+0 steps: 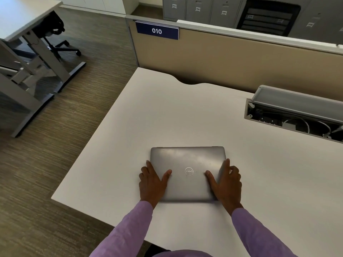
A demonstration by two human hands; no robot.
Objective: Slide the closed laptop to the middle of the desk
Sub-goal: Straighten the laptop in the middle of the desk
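Note:
A closed grey laptop (188, 162) with a round logo lies flat on the white desk (185, 115), toward the desk's near left part. My left hand (152, 184) grips its left edge, thumb on the lid and fingers down the side. On the opposite edge my right hand (227, 184) holds it the same way, thumb resting on the lid. Purple sleeves cover both forearms.
An open cable tray (289, 112) with wires is set into the desk at the right. A tan partition (241, 58) with a "010" sign (157, 31) stands behind the desk. The desk's left edge drops to carpet; another desk and an office chair (55, 34) stand far left.

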